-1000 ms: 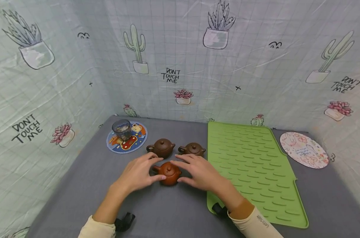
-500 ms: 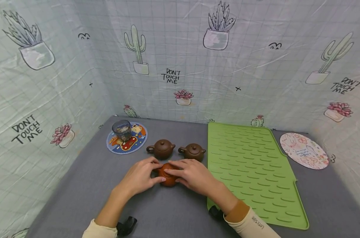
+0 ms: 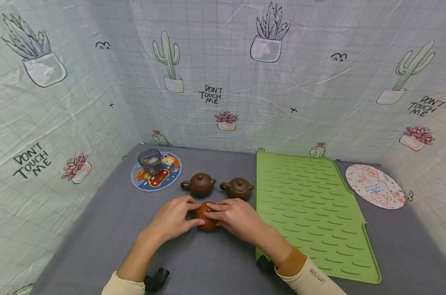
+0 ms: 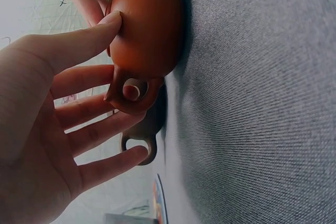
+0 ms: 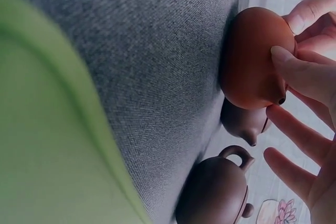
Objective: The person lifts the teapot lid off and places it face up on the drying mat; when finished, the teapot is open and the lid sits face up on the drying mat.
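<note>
A small reddish-brown clay teapot (image 3: 208, 225) sits on the grey cloth between both hands. My left hand (image 3: 173, 218) holds its handle side; in the left wrist view the thumb presses the body (image 4: 149, 27) and the other fingers spread behind the handle (image 4: 137, 97). From the opposite side my right hand (image 3: 241, 218) grips it, index finger over the lid by the knob. In the right wrist view that thumb lies against the body above the spout (image 5: 274, 92). Behind stand two dark brown teapots, one left (image 3: 201, 186) and one right (image 3: 239, 189), lids on.
A green ridged mat (image 3: 304, 205) lies to the right, and a pale floral round mat (image 3: 375, 186) beyond it. At the back left, a dark glass (image 3: 150, 162) stands on a blue patterned coaster (image 3: 173, 174). A printed curtain (image 3: 208, 53) closes off the back and sides.
Both hands have closed in on the reddish teapot. The right hand has moved left, its fingers coming over the lid. The two dark teapots have stayed put.
</note>
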`<state>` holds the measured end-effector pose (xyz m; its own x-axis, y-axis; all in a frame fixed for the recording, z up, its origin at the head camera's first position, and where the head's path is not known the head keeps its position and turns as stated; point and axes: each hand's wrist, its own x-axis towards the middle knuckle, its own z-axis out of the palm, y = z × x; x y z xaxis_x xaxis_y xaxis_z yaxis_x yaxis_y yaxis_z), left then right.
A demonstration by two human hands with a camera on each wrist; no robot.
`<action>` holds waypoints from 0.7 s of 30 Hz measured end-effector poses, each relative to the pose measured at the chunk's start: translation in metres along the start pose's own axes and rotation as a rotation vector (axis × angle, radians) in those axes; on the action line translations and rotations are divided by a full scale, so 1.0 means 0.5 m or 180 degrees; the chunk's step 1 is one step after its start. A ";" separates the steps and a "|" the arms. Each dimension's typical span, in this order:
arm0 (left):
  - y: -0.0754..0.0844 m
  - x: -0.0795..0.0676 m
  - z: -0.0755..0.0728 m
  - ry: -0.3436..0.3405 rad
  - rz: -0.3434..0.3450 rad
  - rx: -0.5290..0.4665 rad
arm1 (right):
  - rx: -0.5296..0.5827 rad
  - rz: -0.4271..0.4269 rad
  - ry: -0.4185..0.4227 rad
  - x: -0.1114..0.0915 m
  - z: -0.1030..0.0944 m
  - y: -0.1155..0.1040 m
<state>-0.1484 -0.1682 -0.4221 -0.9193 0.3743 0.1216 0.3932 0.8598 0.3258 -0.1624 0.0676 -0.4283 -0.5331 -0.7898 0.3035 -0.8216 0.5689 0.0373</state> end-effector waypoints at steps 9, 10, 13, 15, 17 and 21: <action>0.001 0.001 -0.002 -0.0006 -0.0004 -0.0011 | 0.0175 -0.0007 -0.0032 0.006 -0.009 0.005; 0.001 0.002 -0.002 -0.0005 0.0000 -0.0010 | 0.0234 -0.0010 -0.0025 0.007 -0.011 0.006; 0.001 0.002 -0.003 -0.0012 0.0009 -0.0010 | 0.0388 -0.0040 -0.0005 0.007 -0.019 0.010; 0.001 0.003 -0.005 -0.0021 0.0010 -0.0008 | 0.0476 -0.0057 0.0015 0.008 -0.023 0.011; 0.001 0.003 -0.005 -0.0027 0.0022 -0.0016 | 0.0585 -0.0059 0.0036 0.008 -0.027 0.013; -0.004 -0.001 -0.001 0.0016 0.0158 -0.0085 | 0.0777 -0.0014 0.0088 0.007 -0.038 0.017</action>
<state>-0.1489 -0.1701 -0.4221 -0.8987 0.4146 0.1429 0.4379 0.8305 0.3442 -0.1674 0.0738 -0.4089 -0.5264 -0.7837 0.3298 -0.8502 0.4905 -0.1915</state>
